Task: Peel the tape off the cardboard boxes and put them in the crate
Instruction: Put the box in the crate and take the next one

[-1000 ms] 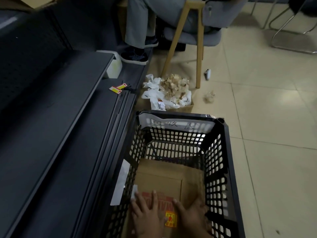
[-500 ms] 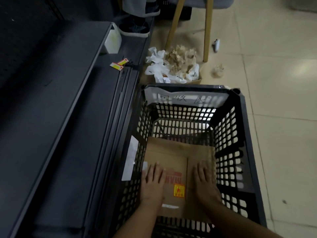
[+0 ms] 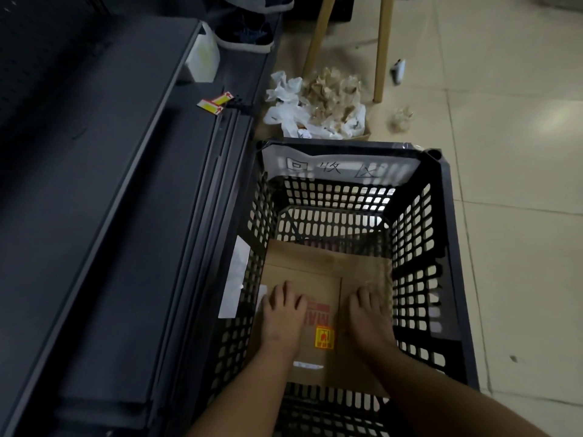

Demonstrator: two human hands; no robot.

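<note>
In the head view, a black plastic crate (image 3: 441, 234) with slotted walls stands on a pale tiled floor (image 3: 511, 152), its left side just beside a dark metal shelf unit (image 3: 104, 216). A flattened cardboard box (image 3: 325, 279) lies on the crate's bottom, filling the near part and leaving the far strip of the slotted base bare. The cardboard carries red printed lettering, partly hidden, and a yellow-and-red sticker (image 3: 325, 339) between the two hands.

The left hand (image 3: 284, 316) rests palm down on the left half of the cardboard, fingers straight and slightly spread, pressing flat. The right hand (image 3: 367, 320) lies palm down on the right half, near the crate's right wall, fingers straight and close together. Neither hand curls round anything. Both forearms come into the crate from the near edge.

A white paper label (image 3: 339, 168) with handwritten characters is fixed along the top of the crate's far wall. A white slip of paper (image 3: 235, 279) hangs on the outside of the left wall.

Beyond the crate, a small cardboard carton (image 3: 315, 105) overflows with crumpled white plastic and brownish tape scraps; one loose clump of tape (image 3: 401, 118) lies on the floor to its right. Two wooden chair legs (image 3: 381, 48) stand behind it. On the shelf lie small yellow-and-red stickers (image 3: 215, 103) and a white container (image 3: 203, 59). A dark shoe (image 3: 244, 34) shows at the top.
</note>
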